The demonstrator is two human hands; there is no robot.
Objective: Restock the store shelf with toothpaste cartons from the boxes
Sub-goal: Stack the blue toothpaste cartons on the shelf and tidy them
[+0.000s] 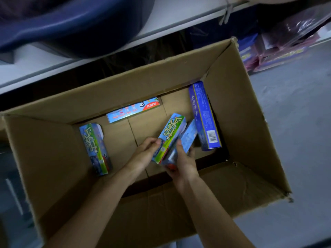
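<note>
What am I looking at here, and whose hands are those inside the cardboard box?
There is no machine here: a person works with bare hands. The single picture comes from a camera worn on their head, looking down. In front of them is an open cardboard box, standing by a store shelf. The left hand and right hand reach into it and together grip a green-and-blue carton. A pale blue carton lies against it, at the right hand's fingers. Three more lie loose on the box bottom: the left carton, the far carton along the back wall, and the dark blue carton by the right wall.
</note>
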